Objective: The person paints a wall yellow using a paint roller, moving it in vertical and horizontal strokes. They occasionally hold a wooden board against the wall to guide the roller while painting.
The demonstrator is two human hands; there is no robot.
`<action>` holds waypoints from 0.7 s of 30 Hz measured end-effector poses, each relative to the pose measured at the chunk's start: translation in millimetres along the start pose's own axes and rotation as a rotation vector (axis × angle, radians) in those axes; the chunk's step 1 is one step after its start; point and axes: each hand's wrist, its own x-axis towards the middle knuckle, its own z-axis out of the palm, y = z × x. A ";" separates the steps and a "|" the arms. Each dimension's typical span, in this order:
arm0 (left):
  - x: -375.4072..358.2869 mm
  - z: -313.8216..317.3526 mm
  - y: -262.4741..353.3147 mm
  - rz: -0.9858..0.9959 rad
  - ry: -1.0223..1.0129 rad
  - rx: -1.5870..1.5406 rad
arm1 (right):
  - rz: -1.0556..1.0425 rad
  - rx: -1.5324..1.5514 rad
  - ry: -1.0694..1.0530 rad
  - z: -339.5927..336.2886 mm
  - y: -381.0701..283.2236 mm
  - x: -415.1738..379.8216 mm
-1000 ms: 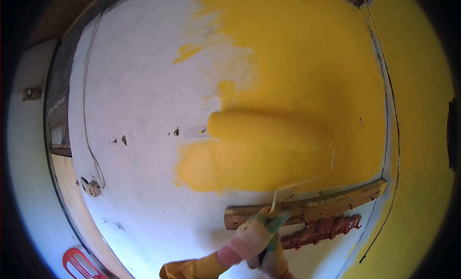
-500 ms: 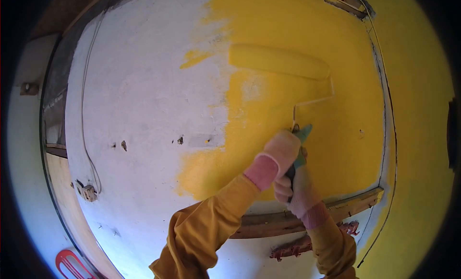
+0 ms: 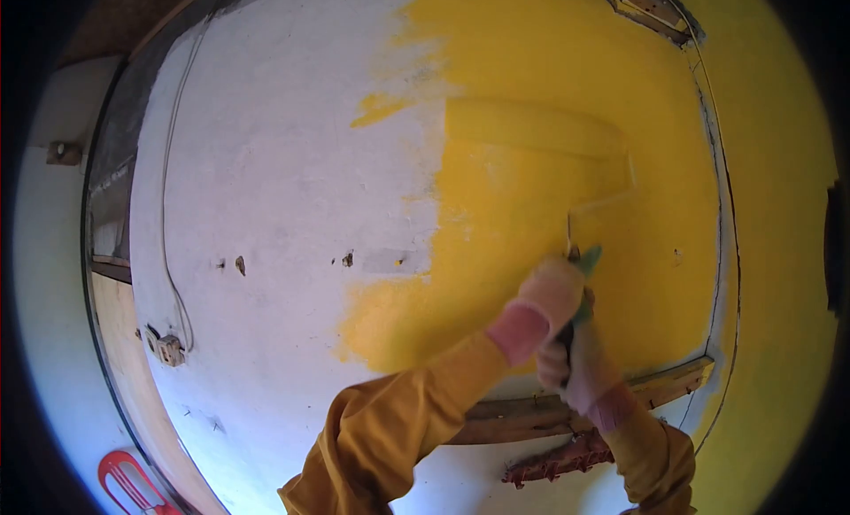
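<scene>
A paint roller (image 3: 540, 130) covered in yellow paint lies against the wall (image 3: 283, 161), its sleeve blurred by motion and blending with the fresh yellow coat. Its thin metal frame bends down to a dark handle. Both my hands wear pink-cuffed work gloves with green-blue at the fingertips. My left hand (image 3: 551, 294) wraps the upper part of the handle. Lower down, my right hand (image 3: 580, 360) is closed round the same handle. White wall is bare to the left of the yellow area.
Below the paint runs a wooden rail (image 3: 660, 387), with a reddish-brown hook rack (image 3: 558, 460) under it. A cable hangs at the left down to a socket (image 3: 166, 348). A red chair (image 3: 133, 481) stands at the lower left. An opening with wires (image 3: 653, 8) is at the top right.
The roller is slightly lower and to the right in view, as are both hands. The pale patch beneath the roller is now largely covered in yellow. The view has shifted a little.
</scene>
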 end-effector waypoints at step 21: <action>-12.1 40.2 -55.0 0.115 0.018 0.022 | 0.137 -0.034 0.023 -18.5 29.7 -32.4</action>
